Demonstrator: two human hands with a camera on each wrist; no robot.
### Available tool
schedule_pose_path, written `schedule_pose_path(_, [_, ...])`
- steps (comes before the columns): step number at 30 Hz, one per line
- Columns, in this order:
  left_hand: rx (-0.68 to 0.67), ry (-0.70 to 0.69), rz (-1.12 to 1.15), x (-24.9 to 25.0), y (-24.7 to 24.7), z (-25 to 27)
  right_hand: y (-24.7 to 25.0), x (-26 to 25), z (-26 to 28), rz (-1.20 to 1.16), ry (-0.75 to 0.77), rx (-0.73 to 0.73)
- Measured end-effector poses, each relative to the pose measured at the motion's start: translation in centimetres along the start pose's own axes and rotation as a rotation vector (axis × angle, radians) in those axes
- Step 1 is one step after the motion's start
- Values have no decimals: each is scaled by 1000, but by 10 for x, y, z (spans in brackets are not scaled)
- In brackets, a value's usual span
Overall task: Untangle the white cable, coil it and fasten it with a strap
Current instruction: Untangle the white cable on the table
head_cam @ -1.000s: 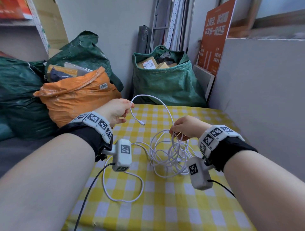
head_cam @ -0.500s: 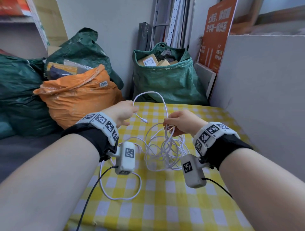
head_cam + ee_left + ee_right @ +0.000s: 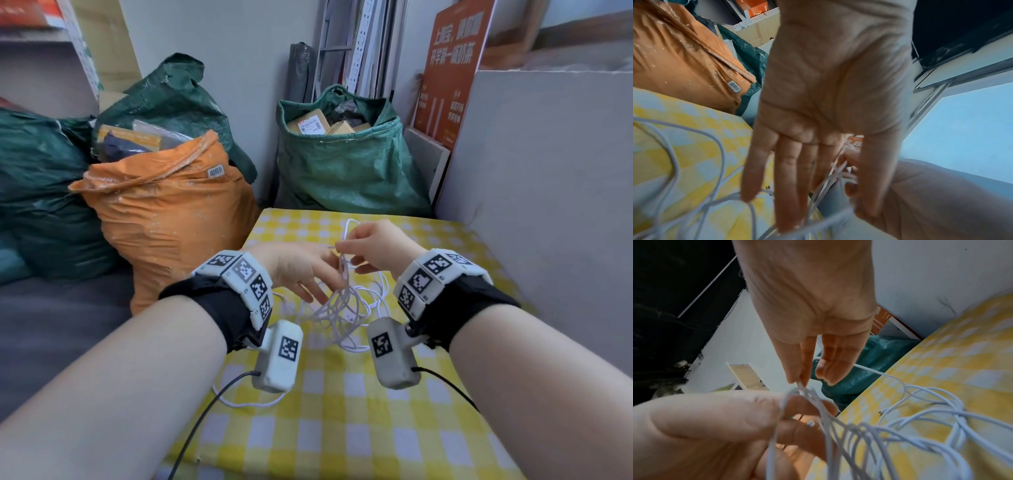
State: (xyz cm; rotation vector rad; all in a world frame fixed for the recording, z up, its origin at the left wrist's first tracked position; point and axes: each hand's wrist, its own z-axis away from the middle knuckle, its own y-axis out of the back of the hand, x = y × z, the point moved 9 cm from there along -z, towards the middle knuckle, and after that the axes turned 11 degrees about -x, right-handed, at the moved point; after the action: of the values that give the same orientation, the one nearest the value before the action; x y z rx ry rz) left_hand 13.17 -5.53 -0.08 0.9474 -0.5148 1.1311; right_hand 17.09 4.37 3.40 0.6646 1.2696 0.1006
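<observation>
Leftmost, an orange sack (image 3: pixel 164 219) stood tied shut, its contents hidden. Next, the left hand (image 3: pixel 294 270) reached in with fingers (image 3: pixel 787 175) straight and spread, threaded among loops of the cable (image 3: pixel 339 305). That tangle hung down from the right hand (image 3: pixel 373 246) onto the table (image 3: pixel 342 428), strands running mostly vertical. The right fingers (image 3: pixel 797 363) pinched several strands at the top, so the right hand was nearer. Behind, an open green bag (image 3: pixel 346 164) held cardboard parcels. No strap was visible.

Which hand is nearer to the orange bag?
Left. The left hand is over the table's left part, beside the orange bag; the right hand is farther right, pinching the white cable.
</observation>
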Motion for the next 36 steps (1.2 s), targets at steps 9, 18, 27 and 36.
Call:
schedule_pose_path(9, [602, -78, -502, 11, 43, 11, -37, 23, 1, 233, -113, -239])
schedule_pose_path(18, [366, 89, -891, -11, 26, -19, 0, 77, 8, 268, -387, -87])
schedule_pose_path(27, [299, 79, -878, -20, 20, -28, -11, 110, 6, 547, -445, -213])
schedule_pose_path(36, [290, 60, -793, -20, 15, -43, -14, 125, 1, 685, -468, -264])
